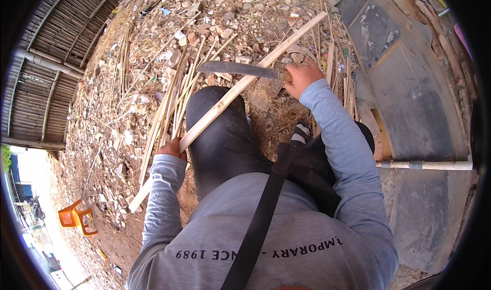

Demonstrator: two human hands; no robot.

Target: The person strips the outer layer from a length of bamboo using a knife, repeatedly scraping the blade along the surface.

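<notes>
A long, pale bamboo strip slants across my right-of-centre view, passing over my left thigh. My left hand is closed around its lower part, beside the knee. In my right hand is the short handle of a machete, fingers wrapped round it. The machete's dark blade points left and lies across the strip, apparently touching it; the exact contact is too small to make out. Thin split strips lie in a loose bunch on the ground just left of my left knee.
Rubble and dry straw cover the ground ahead. More strips lie beyond my right hand. Worn grey sheets and a pale pole are at the right. An orange plastic chair stands far left, below a woven bamboo wall.
</notes>
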